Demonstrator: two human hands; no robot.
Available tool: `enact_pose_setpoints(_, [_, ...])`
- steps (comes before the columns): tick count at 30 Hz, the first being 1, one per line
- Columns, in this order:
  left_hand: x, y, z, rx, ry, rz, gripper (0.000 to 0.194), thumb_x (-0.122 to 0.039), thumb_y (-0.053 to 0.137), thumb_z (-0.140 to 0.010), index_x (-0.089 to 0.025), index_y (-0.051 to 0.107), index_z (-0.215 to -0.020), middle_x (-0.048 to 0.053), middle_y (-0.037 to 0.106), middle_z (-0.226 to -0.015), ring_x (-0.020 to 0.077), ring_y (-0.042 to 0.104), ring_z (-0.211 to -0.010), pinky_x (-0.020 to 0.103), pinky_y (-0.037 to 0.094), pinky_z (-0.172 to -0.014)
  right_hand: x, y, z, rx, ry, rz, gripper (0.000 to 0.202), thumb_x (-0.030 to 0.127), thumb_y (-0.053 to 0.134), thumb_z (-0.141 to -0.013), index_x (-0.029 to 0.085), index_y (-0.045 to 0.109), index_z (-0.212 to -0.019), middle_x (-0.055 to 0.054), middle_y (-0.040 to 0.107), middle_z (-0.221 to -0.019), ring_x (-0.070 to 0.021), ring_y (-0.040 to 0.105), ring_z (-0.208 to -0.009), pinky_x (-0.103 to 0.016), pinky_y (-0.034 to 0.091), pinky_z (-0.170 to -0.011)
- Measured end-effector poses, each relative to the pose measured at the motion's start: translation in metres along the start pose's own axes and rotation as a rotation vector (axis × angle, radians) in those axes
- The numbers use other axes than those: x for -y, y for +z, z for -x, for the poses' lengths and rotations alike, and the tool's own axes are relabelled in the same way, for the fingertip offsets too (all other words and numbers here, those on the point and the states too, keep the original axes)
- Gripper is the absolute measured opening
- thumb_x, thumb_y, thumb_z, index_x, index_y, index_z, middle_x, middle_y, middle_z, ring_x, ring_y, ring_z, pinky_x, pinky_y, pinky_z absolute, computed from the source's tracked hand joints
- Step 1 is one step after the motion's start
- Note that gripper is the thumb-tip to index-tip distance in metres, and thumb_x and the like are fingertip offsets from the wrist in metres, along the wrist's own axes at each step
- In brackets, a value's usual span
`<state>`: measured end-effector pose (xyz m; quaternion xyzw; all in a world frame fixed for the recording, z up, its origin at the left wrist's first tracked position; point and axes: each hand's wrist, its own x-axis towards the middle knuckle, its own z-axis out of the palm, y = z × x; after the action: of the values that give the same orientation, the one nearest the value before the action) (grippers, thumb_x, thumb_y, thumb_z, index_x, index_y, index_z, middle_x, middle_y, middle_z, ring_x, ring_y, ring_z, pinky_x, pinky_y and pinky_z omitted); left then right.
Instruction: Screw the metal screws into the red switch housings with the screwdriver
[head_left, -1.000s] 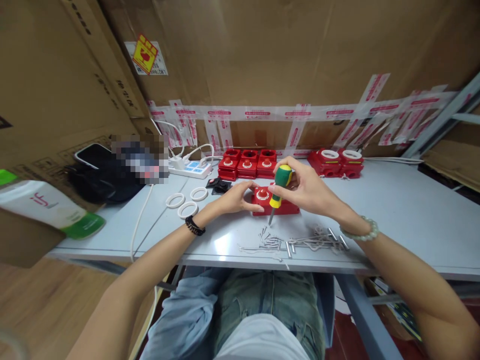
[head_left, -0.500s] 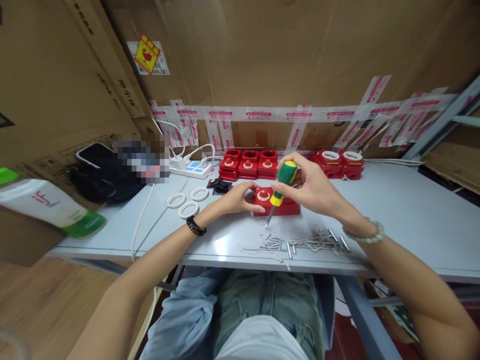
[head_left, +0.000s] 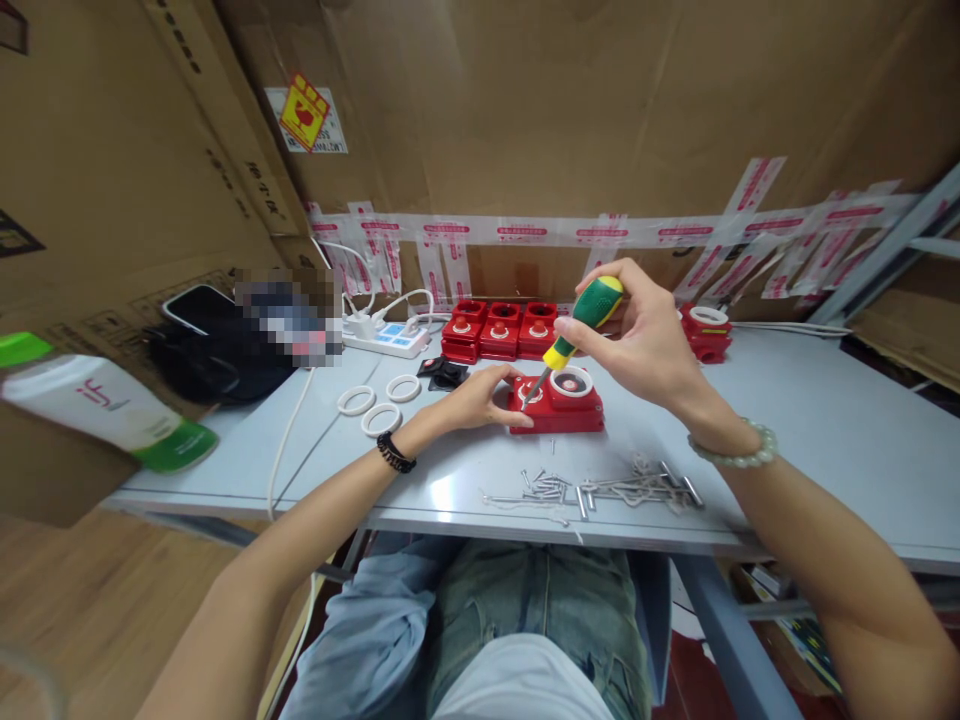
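A red housing (head_left: pixel 568 420) with a round knob and a white ring on its top lies flat on the table. My left hand (head_left: pixel 486 397) grips its left end, thumb along the front and fingers behind. In my right hand (head_left: pixel 637 335) is a screwdriver (head_left: pixel 597 303) with a green and yellow handle, slanting down to the left. Its tip meets the top of the housing near the front left corner; a small screw seems to be at the tip. One loose screw (head_left: pixel 553 447) lies just in front of the housing.
Several screws (head_left: pixel 547 487) and metal rods with string (head_left: pixel 637 485) lie near the table's front edge. White rings (head_left: pixel 381 420) are left of my left hand. More red housings (head_left: pixel 499 330) line the back, beside a power strip (head_left: pixel 390 338). A tube (head_left: pixel 105 405) stands far left.
The screwdriver tip has risen from the loose screws on the table to the housing's front left corner. My right hand has moved up and right, and the white ring on the housing now shows.
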<state>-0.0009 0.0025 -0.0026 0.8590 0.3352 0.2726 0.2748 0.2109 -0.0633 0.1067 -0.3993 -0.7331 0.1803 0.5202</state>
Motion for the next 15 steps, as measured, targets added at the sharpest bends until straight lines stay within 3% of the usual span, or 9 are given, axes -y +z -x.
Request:
enact_pose_setpoints(7, [-0.001,-0.001,0.000,0.005,0.009,-0.002,0.059,-0.045,0.085,-0.065,-0.017,0.059,-0.110,0.010,0.067,-0.111,0.0242,0.063,-0.099,0.038,0.048,-0.087,-0.015,0.007,-0.003,-0.008,-0.034,0.027,0.035,0.036,0.074,-0.075,0.023,0.049,-0.096,0.000,0.054,-0.082,-0.0156,0.058,-0.070,-0.032,0.052,-0.060])
enact_pose_setpoints(15, [0.000,0.000,0.000,-0.004,0.026,-0.004,0.059,-0.047,0.085,-0.065,-0.016,0.059,-0.108,0.009,0.067,-0.108,0.0241,0.063,-0.098,0.038,0.048,-0.087,-0.010,0.008,-0.003,-0.003,-0.030,0.021,0.035,0.034,0.075,-0.074,0.024,0.049,-0.095,0.001,0.054,-0.081,-0.0154,0.058,-0.069,-0.031,0.053,-0.059])
